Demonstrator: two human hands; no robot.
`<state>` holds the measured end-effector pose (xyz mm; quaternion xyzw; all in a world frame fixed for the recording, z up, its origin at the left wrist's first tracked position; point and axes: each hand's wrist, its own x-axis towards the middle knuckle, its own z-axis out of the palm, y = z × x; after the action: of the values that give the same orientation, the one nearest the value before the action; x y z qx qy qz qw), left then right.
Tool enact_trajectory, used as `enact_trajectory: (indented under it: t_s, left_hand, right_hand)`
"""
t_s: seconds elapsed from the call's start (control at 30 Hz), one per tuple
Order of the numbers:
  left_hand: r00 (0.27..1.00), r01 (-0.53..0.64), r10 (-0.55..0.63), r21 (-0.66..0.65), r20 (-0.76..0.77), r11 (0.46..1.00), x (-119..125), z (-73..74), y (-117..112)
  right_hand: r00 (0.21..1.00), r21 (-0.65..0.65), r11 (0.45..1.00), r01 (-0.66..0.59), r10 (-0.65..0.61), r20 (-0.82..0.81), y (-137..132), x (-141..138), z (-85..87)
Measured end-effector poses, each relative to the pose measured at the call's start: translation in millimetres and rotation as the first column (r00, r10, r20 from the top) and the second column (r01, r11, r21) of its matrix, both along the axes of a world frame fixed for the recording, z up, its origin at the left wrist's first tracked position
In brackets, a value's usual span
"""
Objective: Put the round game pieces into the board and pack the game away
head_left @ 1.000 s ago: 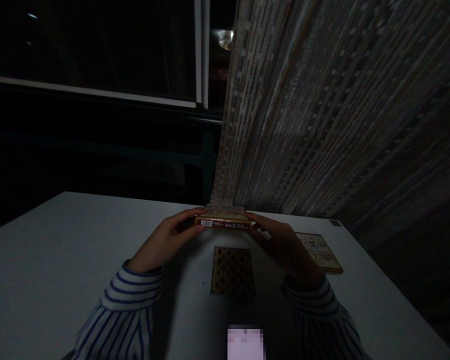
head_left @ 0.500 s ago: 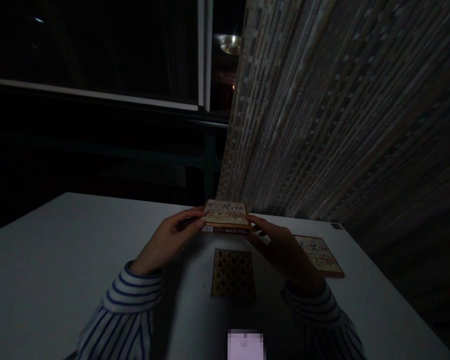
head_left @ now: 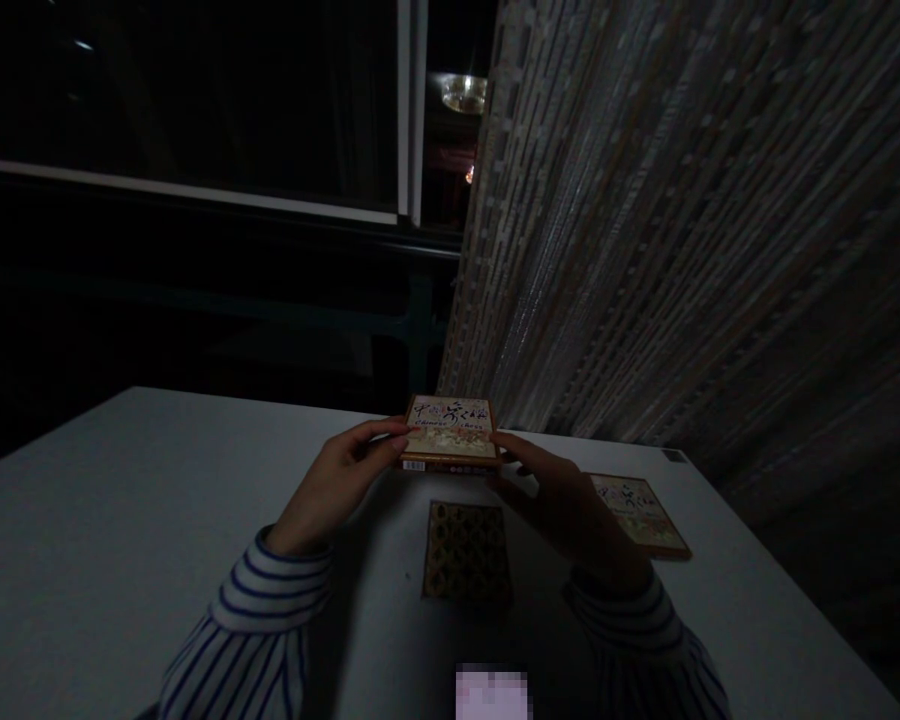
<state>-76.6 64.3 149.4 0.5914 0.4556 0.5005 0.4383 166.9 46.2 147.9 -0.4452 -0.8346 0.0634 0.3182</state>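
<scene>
Between my two hands is a flat Chinese chess box (head_left: 451, 432), its printed lid facing up and a barcode on its near side. My left hand (head_left: 337, 482) grips the box's left edge, thumb and fingers closed on it. On the opposite edge, my right hand (head_left: 551, 490) holds it, with the lower fingers in shadow. Nearer to me lies a square tray of round chess pieces (head_left: 466, 552) on the white table. A second printed lid or box (head_left: 637, 512) rests to the right, partly behind my right hand and wrist.
The white table (head_left: 157, 500) stretches out to both sides. A bead or string curtain (head_left: 607, 220) hangs along its right and far edge. Beyond the table is a dark window with a pale frame (head_left: 405, 120). A small dark patch (head_left: 673, 456) marks the far right corner.
The box's top has tipped slightly more towards me, so its lettering reads more clearly. Both hands keep their hold, and the tray and second box stay in place.
</scene>
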Motion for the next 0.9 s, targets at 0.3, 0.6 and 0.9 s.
enact_trajectory:
  t_s: [0.3,0.6,0.9]
  left_hand:
    - [0.999,0.012,-0.011,-0.037,0.033,0.999,1.7,0.5,-1.6]
    - [0.998,0.029,-0.026,-0.052,0.057,0.998,1.7,-0.5,-1.4]
    - [0.996,0.059,-0.056,-0.048,0.067,0.997,2.7,-0.1,-1.5]
  right_hand:
    - [1.0,0.002,1.0,-0.008,0.008,0.007,-0.1,-0.7,1.7]
    - [1.0,-0.006,1.0,0.014,-0.014,0.007,-2.1,-1.3,4.2]
    - [1.0,0.0,1.0,-0.009,0.009,0.0,-1.3,-0.5,2.3]
